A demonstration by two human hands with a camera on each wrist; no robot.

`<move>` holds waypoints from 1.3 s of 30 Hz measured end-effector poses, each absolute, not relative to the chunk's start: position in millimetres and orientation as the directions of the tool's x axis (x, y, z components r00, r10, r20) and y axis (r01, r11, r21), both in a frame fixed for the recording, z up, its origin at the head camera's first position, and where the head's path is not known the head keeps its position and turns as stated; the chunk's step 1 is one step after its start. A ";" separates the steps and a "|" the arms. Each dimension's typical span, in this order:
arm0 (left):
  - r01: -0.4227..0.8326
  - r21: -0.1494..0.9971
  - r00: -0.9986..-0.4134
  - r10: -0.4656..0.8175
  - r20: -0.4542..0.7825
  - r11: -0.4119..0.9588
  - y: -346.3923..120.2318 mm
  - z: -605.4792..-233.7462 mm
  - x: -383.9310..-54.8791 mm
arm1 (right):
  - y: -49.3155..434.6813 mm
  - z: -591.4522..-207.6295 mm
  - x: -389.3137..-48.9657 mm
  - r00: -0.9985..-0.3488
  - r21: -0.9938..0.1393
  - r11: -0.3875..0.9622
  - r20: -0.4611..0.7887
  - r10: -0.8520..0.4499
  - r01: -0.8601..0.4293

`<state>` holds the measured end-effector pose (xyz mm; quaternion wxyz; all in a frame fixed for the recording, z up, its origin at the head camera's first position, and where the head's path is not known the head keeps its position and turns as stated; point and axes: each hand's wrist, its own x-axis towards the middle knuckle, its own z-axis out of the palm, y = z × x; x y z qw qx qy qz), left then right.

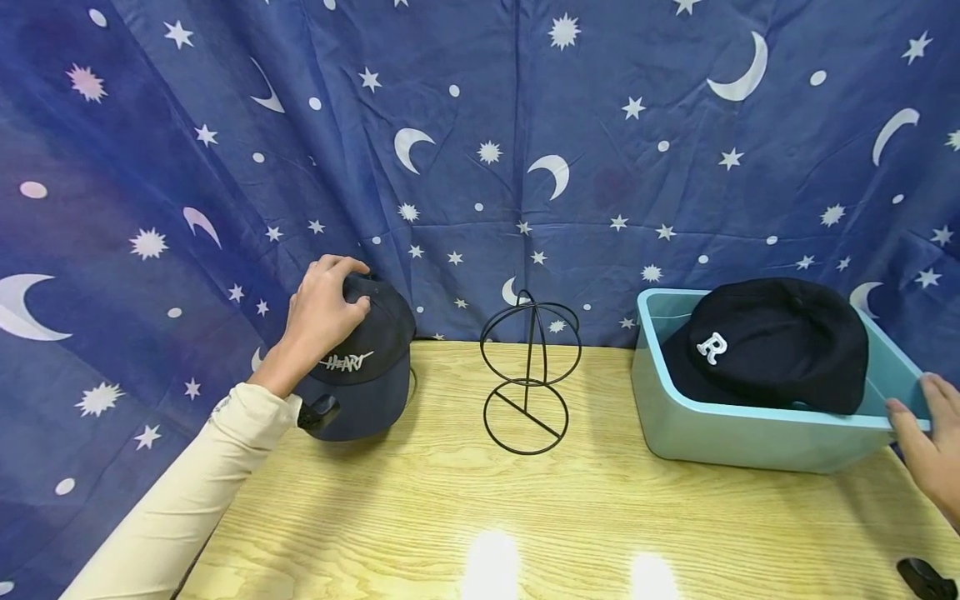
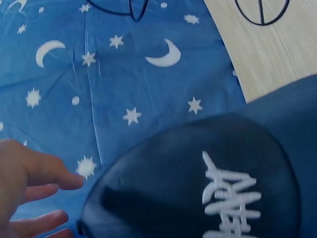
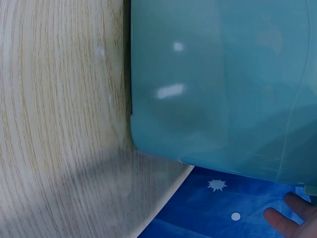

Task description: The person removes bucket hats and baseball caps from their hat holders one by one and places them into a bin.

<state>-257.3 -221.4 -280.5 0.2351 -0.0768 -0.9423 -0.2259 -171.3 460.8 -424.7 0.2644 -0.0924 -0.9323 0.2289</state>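
On the left, a dark navy cap (image 1: pixel 378 333) with raised "HEART" lettering sits with its brim toward the front; part of a black wire ring shows behind it. My left hand (image 1: pixel 324 304) hovers at the crown's upper left, fingers loosely bent. In the left wrist view its fingertips are spread beside the cap (image 2: pixel 163 183), with a gap between. At far right, my right hand (image 1: pixel 933 446) has extended fingers right at the corner of a teal bin (image 1: pixel 750 437). A black cap (image 1: pixel 780 342) with a white "R" lies tilted inside that bin.
A black wire hat stand (image 1: pixel 527 375) with two rings stands bare mid-table. The wooden table (image 1: pixel 450 500) meets a blue curtain (image 1: pixel 465 167) with moons and stars at its back edge. A small black object (image 1: pixel 926 577) shows at the front right.
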 end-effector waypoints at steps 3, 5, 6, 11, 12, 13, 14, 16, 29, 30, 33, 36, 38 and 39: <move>0.220 0.398 -0.900 0.029 0.435 0.891 -230.2 -279.6 -260.3 | 460.4 -424.8 -170.6 -0.844 -0.473 0.880 0.451 0.290 0.049; 0.196 0.389 -0.920 0.032 0.389 0.900 -236.0 -278.0 -262.6 | 460.3 -424.6 -170.5 -0.844 -0.472 0.880 0.453 0.289 0.048; 0.184 0.382 -0.931 0.036 0.363 0.905 -238.8 -277.1 -263.8 | 460.2 -424.4 -170.5 -0.844 -0.472 0.881 0.453 0.288 0.048; 0.141 0.350 -0.965 0.049 0.259 0.926 -249.4 -274.8 -268.4 | 460.5 -423.8 -171.3 -0.838 -0.473 0.880 0.469 0.280 0.030; 0.141 0.345 -0.965 0.050 0.258 0.928 -250.6 -275.2 -268.8 | 460.7 -423.6 -171.6 -0.835 -0.472 0.881 0.476 0.276 0.022; 0.143 0.338 -0.964 0.053 0.261 0.930 -251.3 -276.0 -268.8 | 461.1 -423.6 -171.9 -0.832 -0.473 0.881 0.484 0.272 0.012; 0.147 0.332 -0.962 0.056 0.268 0.932 -251.7 -276.9 -268.8 | 461.2 -423.5 -172.1 -0.830 -0.471 0.882 0.488 0.270 0.010; 0.157 0.322 -0.953 0.058 0.296 0.934 -251.5 -279.4 -268.6 | 461.1 -423.6 -172.4 -0.830 -0.474 0.880 0.489 0.268 0.005; 0.267 0.267 -0.829 0.079 0.554 0.926 -251.8 -285.6 -279.9 | 462.1 -424.7 -171.7 -0.836 -0.484 0.875 0.471 0.281 0.020; 0.272 0.261 -0.830 0.088 0.551 0.926 -252.4 -284.3 -279.8 | 462.1 -425.0 -171.8 -0.834 -0.488 0.873 0.478 0.277 0.010; 0.280 0.263 -0.828 0.094 0.553 0.923 -253.9 -282.9 -279.7 | 462.8 -425.0 -172.2 -0.829 -0.484 0.875 0.488 0.272 0.002; 0.283 0.282 -0.819 0.078 0.569 0.917 -255.3 -283.3 -279.9 | 463.1 -424.3 -171.8 -0.832 -0.482 0.876 0.482 0.276 0.012; 0.289 0.294 -0.810 0.069 0.583 0.911 -256.4 -283.6 -280.3 | 463.0 -424.0 -171.2 -0.837 -0.476 0.879 0.472 0.276 0.022; 0.290 0.299 -0.806 0.064 0.589 0.909 -257.0 -283.7 -280.3 | 462.7 -424.0 -170.9 -0.840 -0.476 0.879 0.469 0.275 0.022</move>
